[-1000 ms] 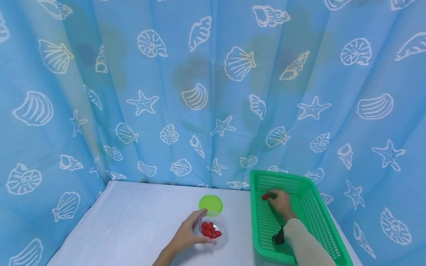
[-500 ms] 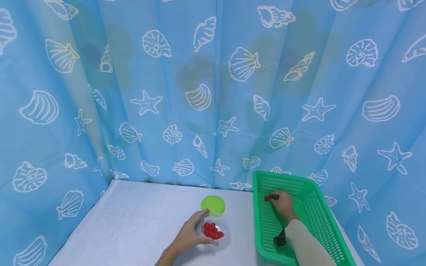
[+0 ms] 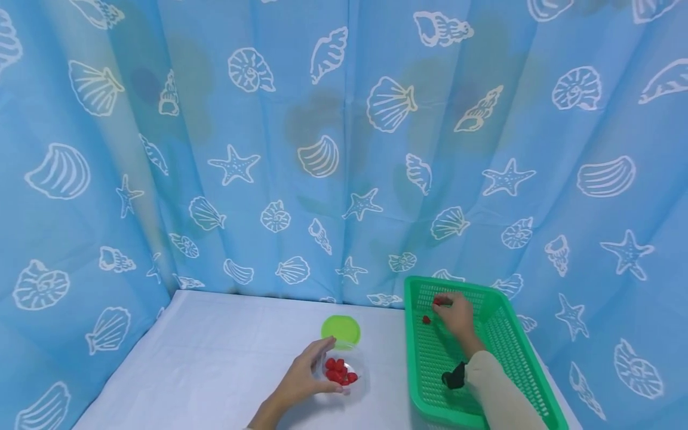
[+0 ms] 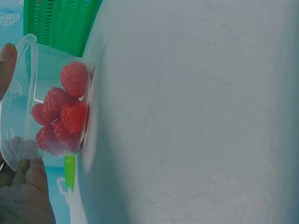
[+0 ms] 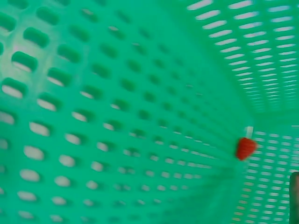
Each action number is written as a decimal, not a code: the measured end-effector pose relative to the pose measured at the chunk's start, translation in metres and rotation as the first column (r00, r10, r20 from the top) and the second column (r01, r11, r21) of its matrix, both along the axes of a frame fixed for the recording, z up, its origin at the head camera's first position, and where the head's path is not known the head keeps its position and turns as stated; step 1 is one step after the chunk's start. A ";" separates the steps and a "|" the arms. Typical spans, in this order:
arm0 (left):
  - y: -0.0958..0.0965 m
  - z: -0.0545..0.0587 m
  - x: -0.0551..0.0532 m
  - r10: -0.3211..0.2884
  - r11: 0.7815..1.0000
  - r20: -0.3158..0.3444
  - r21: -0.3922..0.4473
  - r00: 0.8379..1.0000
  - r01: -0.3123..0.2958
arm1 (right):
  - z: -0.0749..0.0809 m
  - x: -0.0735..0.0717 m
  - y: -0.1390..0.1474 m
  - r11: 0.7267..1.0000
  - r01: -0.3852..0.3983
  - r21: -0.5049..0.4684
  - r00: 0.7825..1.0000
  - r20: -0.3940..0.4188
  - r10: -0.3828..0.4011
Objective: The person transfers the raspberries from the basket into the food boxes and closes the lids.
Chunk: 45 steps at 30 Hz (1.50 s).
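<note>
My left hand (image 3: 306, 373) holds a small clear plastic tub (image 4: 49, 53) on the white table, thumb on one side and fingers on the other. Several red raspberries (image 4: 74, 116) lie in the bottom of the tub. Over at the right, my right hand (image 3: 457, 319) reaches into a green perforated basket (image 3: 412, 358). Its fingertips pinch a raspberry (image 3: 438, 301) near the basket's far wall. Another raspberry (image 3: 426, 319) rests on the basket floor, just left of that hand. In the right wrist view only one raspberry (image 5: 246, 148) shows, and the fingers are mostly out of frame.
A light green round lid (image 3: 341, 330) lies behind the tub. White cloth (image 3: 215, 352) covers the table. A blue curtain with shell prints (image 3: 301, 209) hangs behind the table. A black device (image 3: 454, 376) sits at my right wrist, over the basket.
My right hand has moved toward the basket's far wall with a raspberry at its fingertips, leaving another on the basket floor in sight. The left hand and tub stay in place.
</note>
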<state>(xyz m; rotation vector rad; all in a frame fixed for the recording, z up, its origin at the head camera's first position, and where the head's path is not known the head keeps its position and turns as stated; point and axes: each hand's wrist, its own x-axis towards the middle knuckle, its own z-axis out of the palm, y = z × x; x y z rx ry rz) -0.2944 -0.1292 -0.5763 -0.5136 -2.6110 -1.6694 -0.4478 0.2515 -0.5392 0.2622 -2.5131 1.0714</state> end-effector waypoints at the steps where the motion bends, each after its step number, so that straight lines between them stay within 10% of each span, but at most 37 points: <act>1: 0.000 0.000 0.000 0.001 1.000 -0.004 -0.005 1.000 -0.001 | 0.004 0.000 0.000 1.000 -0.002 0.000 1.000 -0.018 0.002; 16: 0.001 0.003 0.000 -0.003 1.000 -0.026 -0.025 1.000 0.003 | 0.078 0.025 -0.033 0.987 -0.152 -0.051 0.978 -0.151 0.143; 24: 0.002 0.001 -0.002 -0.011 1.000 -0.009 -0.012 1.000 0.011 | 0.107 0.061 -0.073 0.953 -0.274 -0.132 0.953 -0.169 0.251; 31: 0.000 0.000 -0.001 -0.012 1.000 -0.009 0.015 1.000 0.012 | 0.105 0.089 -0.117 0.884 -0.426 -0.191 0.895 -0.231 0.381; 45: 0.002 0.003 0.002 0.003 1.000 0.005 0.009 1.000 -0.003 | 0.055 0.137 -0.175 0.925 -0.328 -0.193 0.945 -0.059 0.323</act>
